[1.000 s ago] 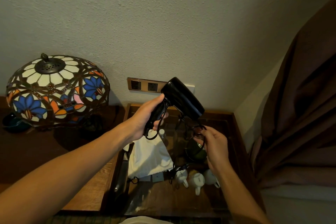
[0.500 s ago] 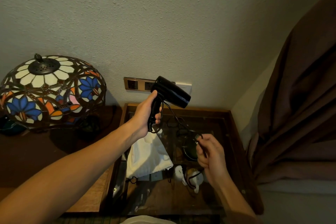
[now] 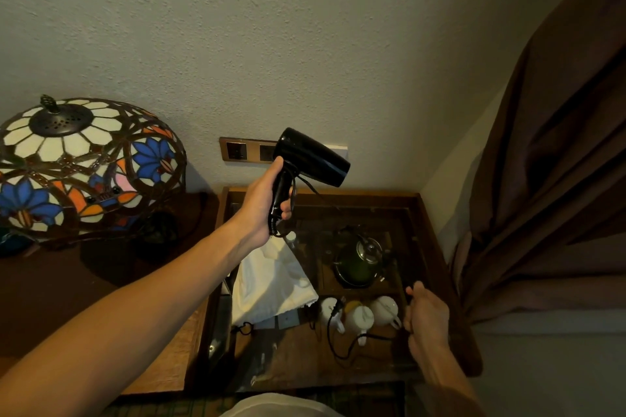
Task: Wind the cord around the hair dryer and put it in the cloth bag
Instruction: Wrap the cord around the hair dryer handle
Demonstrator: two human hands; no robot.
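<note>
Left hand (image 3: 262, 205) fingers clamp the hair dryer (image 3: 306, 162); right hand (image 3: 427, 313) fingers pinch the cord (image 3: 342, 342), grip half hidden.

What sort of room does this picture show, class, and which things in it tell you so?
Probably a hotel or guest bedroom. A stained-glass lamp stands on a side table, a kettle and white cups sit in a wooden tray, and a heavy brown curtain hangs at the right.

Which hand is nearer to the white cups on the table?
Right. The right hand is just beside the white cups, holding the cord at their level. The left hand is farther away and higher, gripping the hair dryer.
</note>
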